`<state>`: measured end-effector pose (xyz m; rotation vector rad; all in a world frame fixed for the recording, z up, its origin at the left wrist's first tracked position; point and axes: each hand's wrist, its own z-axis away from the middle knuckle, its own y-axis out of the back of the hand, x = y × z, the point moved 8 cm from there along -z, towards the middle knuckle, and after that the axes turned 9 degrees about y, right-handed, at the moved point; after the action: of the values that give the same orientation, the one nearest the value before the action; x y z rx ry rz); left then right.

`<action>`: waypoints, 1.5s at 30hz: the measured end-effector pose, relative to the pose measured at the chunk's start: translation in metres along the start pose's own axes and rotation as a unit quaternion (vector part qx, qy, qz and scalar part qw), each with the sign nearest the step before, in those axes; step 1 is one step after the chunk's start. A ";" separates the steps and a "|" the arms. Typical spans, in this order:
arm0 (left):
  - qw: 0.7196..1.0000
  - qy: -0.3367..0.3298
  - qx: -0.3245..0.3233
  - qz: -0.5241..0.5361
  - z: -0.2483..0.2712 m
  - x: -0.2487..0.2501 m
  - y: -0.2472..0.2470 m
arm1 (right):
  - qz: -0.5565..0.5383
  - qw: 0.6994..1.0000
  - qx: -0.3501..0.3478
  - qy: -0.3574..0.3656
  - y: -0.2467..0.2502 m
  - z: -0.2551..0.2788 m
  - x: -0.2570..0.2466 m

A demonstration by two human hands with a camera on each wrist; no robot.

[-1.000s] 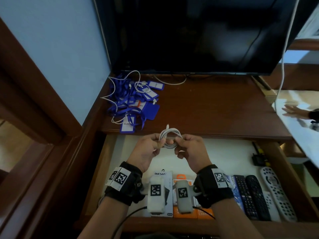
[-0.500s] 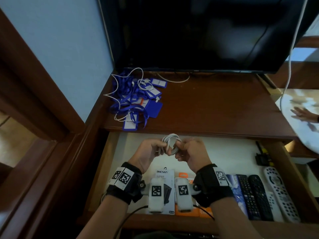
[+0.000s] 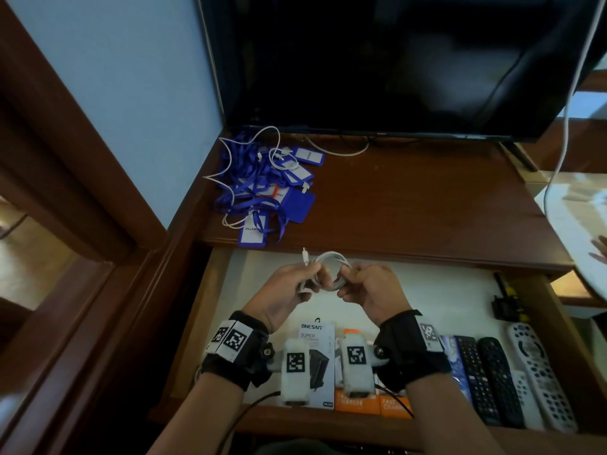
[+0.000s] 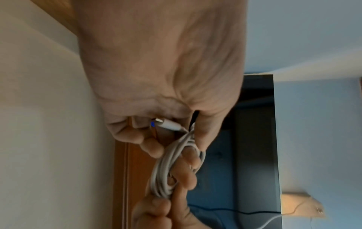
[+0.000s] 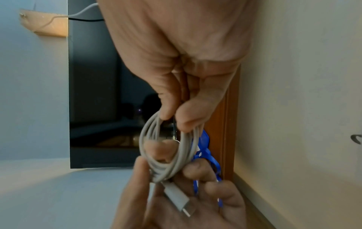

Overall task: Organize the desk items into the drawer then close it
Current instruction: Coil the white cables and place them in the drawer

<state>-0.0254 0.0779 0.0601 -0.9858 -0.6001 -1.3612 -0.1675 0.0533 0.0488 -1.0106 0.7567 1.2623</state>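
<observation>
Above the open drawer (image 3: 210, 310), just before the desk's front edge (image 3: 394, 254), the left hand (image 3: 282, 290) and right hand (image 3: 371, 290) hold a coiled white cable (image 3: 328, 259) between them, fingers of both curled round opposite sides of the loop. Only the right wrist view shows a flat plug (image 5: 177, 200) lying across the left palm; the left wrist view shows another plug (image 4: 166, 124) tucked under curled fingers. The head view alone shows blue lanyards (image 3: 262, 188) heaped at the desk's left rear, remotes (image 3: 512, 379) along the drawer's right side, and bare white drawer floor under the hands.
</observation>
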 end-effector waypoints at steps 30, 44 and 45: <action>0.908 0.012 0.236 -0.347 -0.017 -0.010 0.152 | 0.232 0.959 -0.165 -0.011 -0.066 -0.032 0.019; 0.580 0.146 0.084 -0.797 -0.045 -0.086 0.187 | 0.323 0.933 -0.154 0.028 -0.159 -0.098 0.015; 0.571 0.145 0.079 -0.804 -0.045 -0.090 0.188 | 0.325 0.933 -0.154 0.028 -0.165 -0.099 0.017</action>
<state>0.1350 0.0724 -0.0808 0.3261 -1.4616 -2.8679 0.0048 -0.0316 0.0252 -1.0870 1.0054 1.9785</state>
